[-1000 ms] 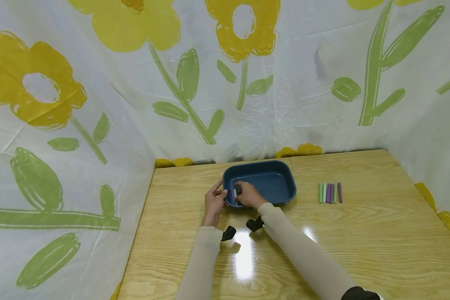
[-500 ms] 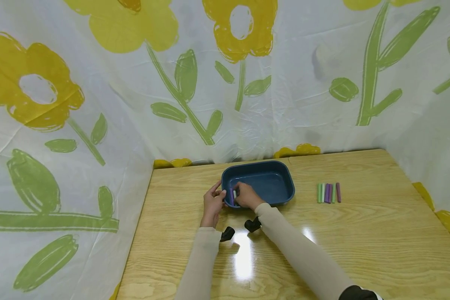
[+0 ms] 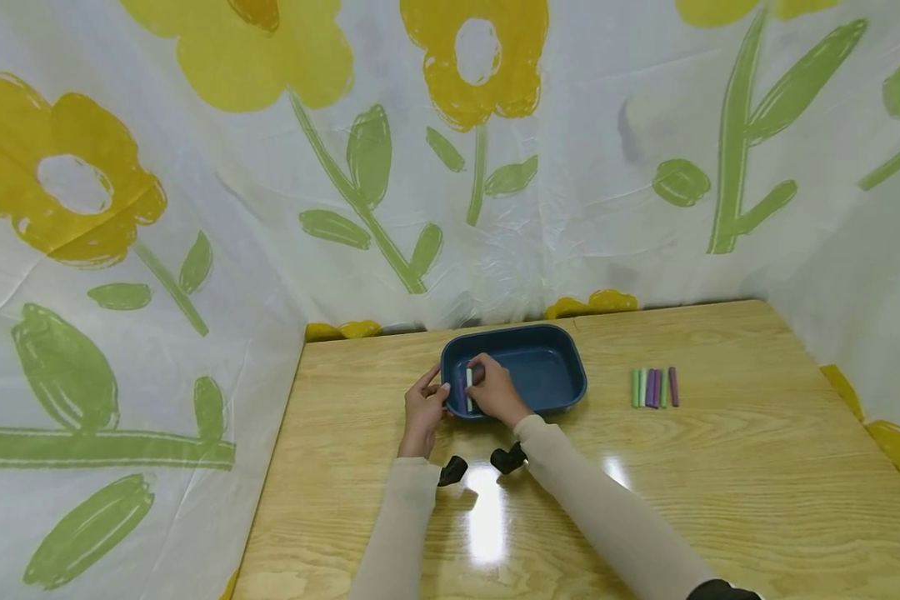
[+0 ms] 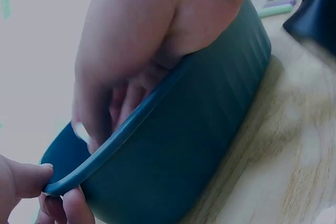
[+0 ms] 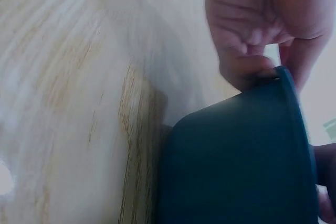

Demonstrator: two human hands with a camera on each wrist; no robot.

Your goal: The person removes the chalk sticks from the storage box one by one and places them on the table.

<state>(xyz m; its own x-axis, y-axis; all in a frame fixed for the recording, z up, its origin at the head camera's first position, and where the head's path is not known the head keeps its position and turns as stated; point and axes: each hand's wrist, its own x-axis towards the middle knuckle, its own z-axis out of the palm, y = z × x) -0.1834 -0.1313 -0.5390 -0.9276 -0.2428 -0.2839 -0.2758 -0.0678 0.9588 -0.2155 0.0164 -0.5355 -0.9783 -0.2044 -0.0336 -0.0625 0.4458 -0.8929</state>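
A dark blue basin [image 3: 547, 408] stands on the wooden table, near its back edge. My left hand [image 3: 422, 415] pinches the basin's rim at the left end, thumb on one side and fingers on the other in the left wrist view. My right hand [image 3: 497, 393] reaches inside over the near wall and pinches a white chalk-like stick [image 3: 469, 381]. Beside it, along the left wall, lies a purple stick [image 3: 462, 392]. The right fingertips are mostly hidden behind the rim [image 4: 157, 90] in the left wrist view.
Several green, white and purple sticks [image 3: 651, 388] lie side by side to the right of the basin. A flower-printed cloth [image 3: 487, 275] hangs behind the table [image 3: 720, 483] and along its sides. Dark wrist devices [image 3: 452, 472] sit on both sleeves.
My right fingers have shifted slightly within the basin, and more of the white stick shows. The left hand keeps its hold on the rim. The head view has drifted a little.
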